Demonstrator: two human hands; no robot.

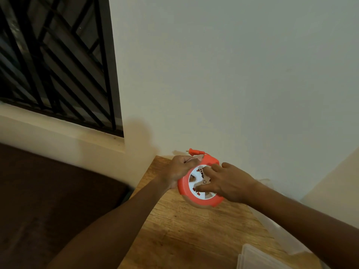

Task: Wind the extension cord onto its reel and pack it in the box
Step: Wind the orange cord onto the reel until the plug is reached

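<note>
Two hands meet on a round orange plastic cord reel with a white socket face point(202, 186), held just above the far end of a wooden tabletop point(186, 226) near a pale wall point(233, 74). The left hand point(177, 170) comes in from seven o'clock and wraps its curled fingers round the reel's rim on the nine-to-eleven o'clock side, clamped on it, with a thin pale length of cord point(193, 157) showing just above its knuckles. The right hand point(227, 182) reaches in from four o'clock and lies across the white face, its fingers fairly straight, the fingertips point(197, 189) pressing on the face toward the reel's eight o'clock edge; it does not curl round anything that shows. The reel is tilted, its face turned up toward the camera. At the reel's twelve o'clock an orange plug with a metal pin point(195, 152) sticks out to the left, joined to the reel's top by a short orange lead. Toward five o'clock of the reel, at the tabletop's near right corner, lies a clear plastic box or lid point(258, 259), partly out of frame and well apart from the reel. At ten o'clock in the scene stands a dark window with a black diagonal metal grille point(58, 61) above a cream sill, and a dark brown surface point(48, 200) fills the lower left.
</note>
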